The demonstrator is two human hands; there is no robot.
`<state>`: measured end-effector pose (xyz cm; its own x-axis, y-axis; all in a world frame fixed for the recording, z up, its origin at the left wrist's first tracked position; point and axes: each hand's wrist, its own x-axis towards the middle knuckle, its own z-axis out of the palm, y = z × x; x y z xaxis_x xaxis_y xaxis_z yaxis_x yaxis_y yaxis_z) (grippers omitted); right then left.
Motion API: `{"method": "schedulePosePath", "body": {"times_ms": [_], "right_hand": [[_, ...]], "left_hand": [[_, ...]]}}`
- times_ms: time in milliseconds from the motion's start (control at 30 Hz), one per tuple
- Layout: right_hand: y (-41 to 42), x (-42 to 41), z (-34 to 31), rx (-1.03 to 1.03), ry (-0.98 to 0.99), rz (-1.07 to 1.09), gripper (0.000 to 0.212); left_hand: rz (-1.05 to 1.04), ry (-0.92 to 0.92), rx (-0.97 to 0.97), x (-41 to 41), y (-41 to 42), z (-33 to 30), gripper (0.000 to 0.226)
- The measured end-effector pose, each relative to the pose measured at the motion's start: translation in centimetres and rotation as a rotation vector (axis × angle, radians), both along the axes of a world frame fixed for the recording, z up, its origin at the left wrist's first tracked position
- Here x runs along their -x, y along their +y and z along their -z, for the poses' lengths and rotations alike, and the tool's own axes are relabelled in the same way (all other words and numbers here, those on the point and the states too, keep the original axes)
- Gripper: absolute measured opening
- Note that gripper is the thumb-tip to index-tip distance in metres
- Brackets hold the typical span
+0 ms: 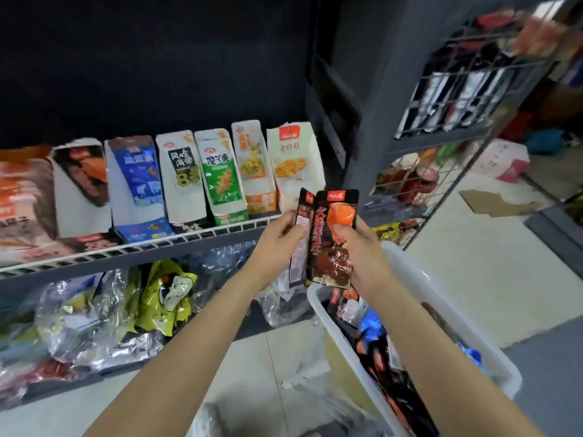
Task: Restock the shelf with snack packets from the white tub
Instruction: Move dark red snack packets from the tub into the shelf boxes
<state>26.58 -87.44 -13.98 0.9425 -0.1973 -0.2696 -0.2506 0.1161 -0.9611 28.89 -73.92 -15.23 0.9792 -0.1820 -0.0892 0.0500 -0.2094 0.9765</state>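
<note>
Two dark snack packets up in front of the person, just above the white tub (pixel 419 279), w/ the shelf (pixel 132 247) off toward 9–10 o'clock from the hands. Left hand (pixel 277 244) has fingers curled round the left edge of the rear packet (pixel 301 234), thumb on its face; that one shows its label side, mostly tucked behind the other. Right hand (pixel 362 247) pinches the front packet (pixel 331 238), thumb pressed on the front near the middle, fingers behind. Both hands closed on their packets, neither slack. Long axis on both runs near vertical, red logo end at 12 o'clock, bottom seam at 6, the front one tipped a touch toward 1. Printed face of the front packet looks back at the camera. Handling, by the look: light, thin foil-type pouches, glossy so prob. a bit slippery, soft and bendy w/ lumpy contents, not fragile but easy to crease. Best hold seems a flat pinch mid-body or along a side seam, as now; top-edge grip would let it flop. Row of upright boxes (pixel 189 178) sits along the shelf at 10–11 o'clock, openings slanted; the box w/ matching dark-orange art (pixel 82 171) is far left, so likely a sideways reach w/ packets kept upright. More packets lie in the tub at 5 o'clock, loose bags (pixel 104 313) on the lower tier at 8.
</note>
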Motion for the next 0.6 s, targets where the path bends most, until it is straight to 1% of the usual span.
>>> {"method": "schedulePosePath", "body": {"times_ms": [100, 167, 200, 233, 300, 333, 367, 400, 433, 467, 533, 567, 600], "right_hand": [[5.3, -1.4, -2.6, -0.063, -0.031, -0.087, 0.025], [9.2, -2.4, -3.7, -0.114, -0.057, -0.153, 0.023], [11.4, -2.9, -4.2, -0.138, -0.07, -0.184, 0.023], [13.6, -3.5, -4.6, -0.147, -0.071, -0.203, 0.023], [17.9, -4.6, -5.0, -0.091, -0.058, -0.224, 0.017], [20.1, -5.2, -5.1, -0.056, -0.047, -0.226, 0.025], [22.1, -5.8, -5.1, -0.017, -0.038, -0.231, 0.037], [23.9, -6.3, -5.3, 0.023, -0.034, -0.227, 0.045], [25.5, -6.9, -5.2, 0.061, -0.045, -0.221, 0.048], [26.8, -7.4, -5.2, 0.098, -0.066, -0.225, 0.046], [28.9, -8.3, -5.5, 0.182, -0.111, -0.251, 0.035], [29.8, -8.7, -5.7, 0.23, -0.141, -0.255, 0.026], [30.6, -9.1, -5.9, 0.266, -0.174, -0.251, 0.022]], "left_hand": [[-0.008, -0.013, 0.048, -0.6, 6.0, -2.6, 0.011], [0.005, -0.05, 0.035, -0.7, 10.0, -4.0, 0.027], [-0.006, -0.074, 0.025, -0.8, 12.0, -4.6, 0.029], [-0.035, -0.102, 0.007, -1.0, 14.0, -4.9, 0.028], [-0.125, -0.184, -0.05, -1.7, 18.3, -5.3, 0.022], [-0.182, -0.215, -0.08, -2.2, 20.5, -5.3, 0.02], [-0.232, -0.223, -0.099, -2.7, 22.6, -5.4, 0.017], [-0.272, -0.217, -0.1, -3.0, 24.7, -5.6, 0.014], [-0.302, -0.204, -0.085, -3.4, 26.7, -5.7, 0.019], [-0.318, -0.185, -0.053, -3.5, 28.5, -6.1, 0.03], [-0.337, -0.178, -0.039, -3.8, 32.0, -6.6, 0.054], [-0.369, -0.203, -0.079, -4.0, 33.6, -6.6, 0.063], [-0.408, -0.244, -0.129, -4.3, 35.1, -6.6, 0.069]]}}
